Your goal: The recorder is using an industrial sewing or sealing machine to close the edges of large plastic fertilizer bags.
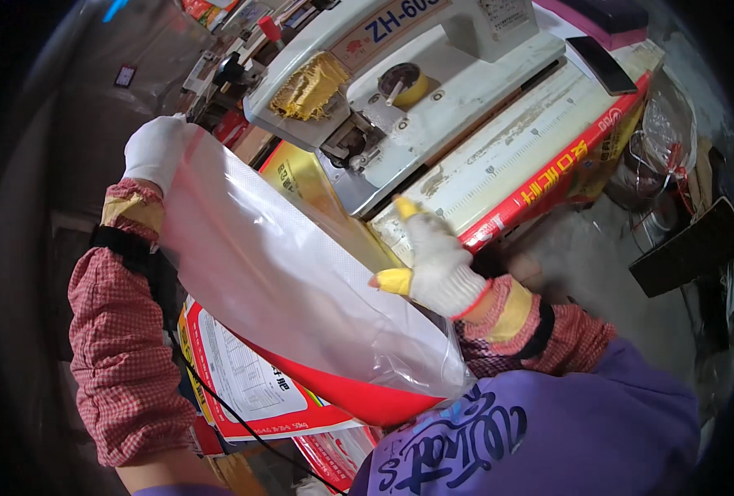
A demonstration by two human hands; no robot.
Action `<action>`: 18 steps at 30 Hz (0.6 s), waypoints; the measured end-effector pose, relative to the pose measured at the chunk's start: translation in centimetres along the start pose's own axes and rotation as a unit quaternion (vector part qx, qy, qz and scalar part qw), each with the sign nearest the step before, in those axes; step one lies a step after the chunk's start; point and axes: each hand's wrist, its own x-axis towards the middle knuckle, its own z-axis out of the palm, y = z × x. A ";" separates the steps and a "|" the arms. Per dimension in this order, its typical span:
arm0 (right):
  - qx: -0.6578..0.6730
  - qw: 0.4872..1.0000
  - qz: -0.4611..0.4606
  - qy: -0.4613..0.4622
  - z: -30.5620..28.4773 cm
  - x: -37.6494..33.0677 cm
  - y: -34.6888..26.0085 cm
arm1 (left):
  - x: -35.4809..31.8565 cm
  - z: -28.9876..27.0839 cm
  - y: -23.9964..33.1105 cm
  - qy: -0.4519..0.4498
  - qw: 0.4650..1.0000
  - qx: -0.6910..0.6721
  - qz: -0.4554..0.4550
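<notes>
A large white woven sack (259,256) with a clear plastic liner (433,355) is spread slantwise in front of me, its red printed outer side showing along the lower edge. Its upper left corner is gripped in my left hand (156,153), which wears a white glove. My right hand (437,260), in a white knit glove with yellow fingertips, is just right of the sack. Its thumb and forefinger are stretched apart, the forefinger at the edge of the machine table. Beyond both hands is a grey industrial sewing machine (474,91), its needle area (350,145) near the sack's far edge.
A pale work table (499,157) with ruler marks runs along the machine, edged by red printed sacking (549,174). A dark phone (601,66) lies at its far end. Printed sacks (247,380) are stacked below. A black cord (218,397) crosses them. A dark board (689,248) leans at right.
</notes>
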 end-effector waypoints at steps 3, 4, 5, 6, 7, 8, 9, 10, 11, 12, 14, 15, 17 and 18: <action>0.148 0.963 -0.124 -0.189 -1.3 -0.2 -0.3 | 0.7 0.4 1.2 0.008 1.000 0.005 0.016; 0.153 0.962 -0.124 -0.190 -2.0 -0.5 -1.1 | 0.6 0.3 1.3 0.010 0.999 0.030 0.024; 0.161 0.957 -0.142 -0.195 -2.8 -0.7 -2.1 | 0.6 0.1 1.2 0.008 0.999 0.033 0.023; 0.166 0.952 -0.156 -0.203 -3.4 -0.9 -2.8 | 0.7 0.1 1.5 0.010 0.999 0.032 0.034; 0.222 0.938 -0.047 -0.263 -3.7 -0.7 -3.4 | 0.7 0.0 1.7 0.013 0.998 0.030 0.044; 0.223 0.937 -0.044 -0.265 -2.7 -0.5 -3.0 | 0.7 0.1 1.8 0.009 0.998 0.030 0.046; 0.258 0.871 0.127 -0.398 -1.3 -0.1 -2.9 | -1.1 -1.1 0.1 0.000 0.999 0.033 0.016; 0.257 0.768 0.319 -0.493 0.2 0.6 -1.6 | -0.1 -0.5 0.6 0.000 1.000 0.013 0.018; 0.253 0.769 0.329 -0.486 1.3 1.2 -0.5 | 1.1 0.2 0.9 -0.009 1.000 -0.002 0.021; 0.213 0.752 0.284 -0.555 1.9 1.7 -0.1 | 1.4 0.4 0.4 -0.012 1.000 0.000 0.021; 0.174 0.727 0.240 -0.619 2.1 2.0 0.0 | 2.1 0.7 -0.6 0.002 0.988 -0.145 -0.053; 0.136 0.794 0.138 -0.577 1.2 2.6 -1.1 | 2.4 1.3 -2.4 -0.014 0.971 -0.225 -0.079; 0.070 0.903 -0.045 -0.421 1.2 1.9 -3.0 | 2.6 -0.4 -5.9 -0.050 0.989 -0.119 -0.067; 0.052 0.906 -0.024 -0.418 2.1 1.5 -3.0 | 5.0 0.6 -4.7 -0.046 0.999 -0.019 -0.005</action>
